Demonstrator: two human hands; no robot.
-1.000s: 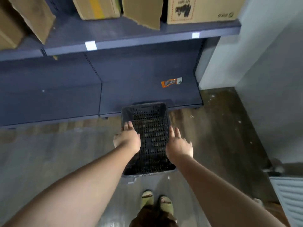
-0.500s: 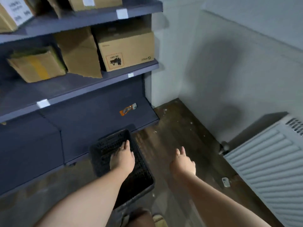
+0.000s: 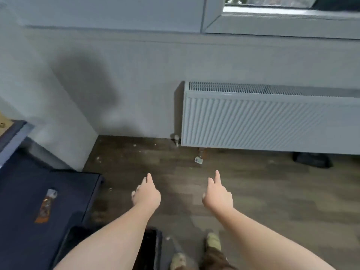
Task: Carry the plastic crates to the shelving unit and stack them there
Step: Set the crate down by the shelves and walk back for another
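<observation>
Black crate point(image 3: 149, 248), mostly hidden, apparently beside dark shelving unit point(image 3: 25, 191).

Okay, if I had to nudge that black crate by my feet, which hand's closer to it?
Left, probably. The left hand and its forearm lie over the black crate beside the shelving unit; the right hand hangs over bare floor, both empty.

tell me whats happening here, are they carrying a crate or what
No, nothing is being carried at this moment. Both the left hand and the right hand hang empty over the wooden floor, fingers loosely extended. The black plastic crate sits on the floor at the person's feet, beside the dark shelving unit. The person faces the white radiator.
</observation>
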